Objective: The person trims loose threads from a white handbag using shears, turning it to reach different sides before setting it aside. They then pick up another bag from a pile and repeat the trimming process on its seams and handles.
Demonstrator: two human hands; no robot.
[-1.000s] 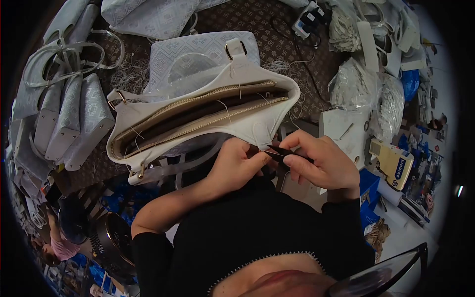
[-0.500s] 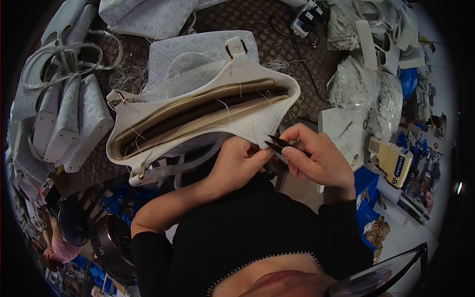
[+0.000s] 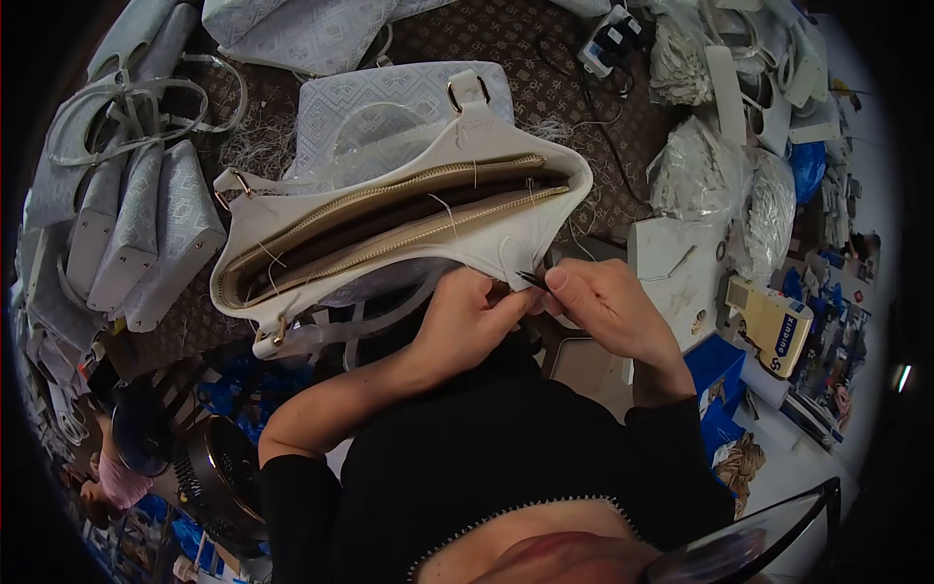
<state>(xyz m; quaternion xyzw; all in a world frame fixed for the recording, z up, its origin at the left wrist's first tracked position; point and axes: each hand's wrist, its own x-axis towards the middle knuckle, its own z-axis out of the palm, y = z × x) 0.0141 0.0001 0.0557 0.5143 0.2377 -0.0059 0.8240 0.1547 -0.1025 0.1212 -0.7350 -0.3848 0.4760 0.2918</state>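
Observation:
A white handbag [image 3: 486,229] lies open in front of me, its gold zipper parted over a tan lining. Loose threads poke up along its rim. Around the lower right edge of the bag, close to a handle tab, the fingers of my left hand [image 3: 462,316] are closed. My right hand [image 3: 608,302] grips small black thread snips [image 3: 531,280], whose pointed tips sit against that same edge, beside my left fingertips. A looped white thread shows just above the tips. My fingers partly hide the spot where the snips meet the bag.
Behind the handbag lies a patterned grey bag [image 3: 399,88] on the brown cloth [image 3: 525,39]. More patterned bags [image 3: 175,224] stand at left. A power strip [image 3: 610,41], plastic-wrapped parts [image 3: 691,165] and a yellow-and-blue box [image 3: 778,326] are at right. Another person [image 3: 122,477] is at lower left.
The snips' blades, spread apart before, have come together at the bag's edge. My right hand has turned and lowered slightly; my left hand keeps its hold.

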